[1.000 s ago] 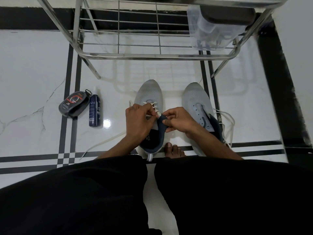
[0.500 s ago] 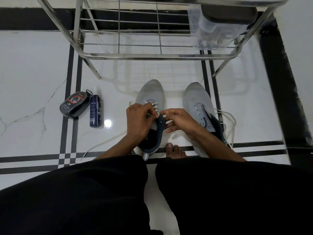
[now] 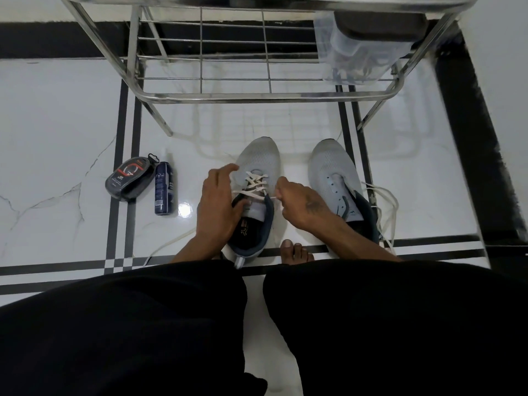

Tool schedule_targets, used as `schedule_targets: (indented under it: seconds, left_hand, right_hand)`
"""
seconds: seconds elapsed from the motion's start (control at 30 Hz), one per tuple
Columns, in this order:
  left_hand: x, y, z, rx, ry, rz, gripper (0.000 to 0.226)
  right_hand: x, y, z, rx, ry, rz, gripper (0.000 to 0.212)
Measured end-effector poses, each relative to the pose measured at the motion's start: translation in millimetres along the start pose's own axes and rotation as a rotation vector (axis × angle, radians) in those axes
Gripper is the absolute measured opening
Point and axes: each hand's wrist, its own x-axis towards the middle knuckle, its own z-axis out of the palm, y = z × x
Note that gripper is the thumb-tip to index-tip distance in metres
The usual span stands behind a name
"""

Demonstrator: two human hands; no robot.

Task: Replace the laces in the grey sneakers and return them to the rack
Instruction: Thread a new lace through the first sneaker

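The steel rack (image 3: pixel 257 95) stands ahead of you on the floor (image 3: pixel 57 138). Both grey sneakers sit before it: the left sneaker (image 3: pixel 255 195) half-laced, the right sneaker (image 3: pixel 340 184) bare. Your left hand (image 3: pixel 218 207) grips the collar; your right hand (image 3: pixel 300 202) has fingers (image 3: pixel 281 185) pinching the white lace (image 3: pixel 257 184).
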Motion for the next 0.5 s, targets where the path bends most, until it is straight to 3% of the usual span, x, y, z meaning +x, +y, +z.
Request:
schedule_targets:
  seconds: [0.1, 0.27, 0.33, 0.4, 0.5]
  left_hand:
    - [-5.0, -4.0, -9.2, -0.115, -0.023, -0.216, 0.059]
    - [-5.8, -3.0, -14.5, -0.098, -0.036, -0.221, 0.053]
    - [-4.9, -3.5, -14.0, -0.102, -0.038, -0.221, 0.055]
    - [-5.0, -4.3, -14.7, -0.111, -0.036, -0.232, 0.056]
    - [-5.6, -8.0, -18.4, -0.142, -0.022, -0.258, 0.057]
  right_hand:
    - [-18.1, 10.8, -9.2, -0.135, 0.053, 0.107, 0.017]
    - [-42.8, 33.2, -31.3, -0.278, 0.056, 0.273, 0.033]
    - [-33.7, 24.0, -33.7, -0.237, 0.106, 0.164, 0.042]
    - [-16.9, 5.3, -28.4, -0.033, 0.06, 0.057, 0.051]
    - [6.7, -12.9, -7.0, 0.155, -0.062, 0.067, 0.036]
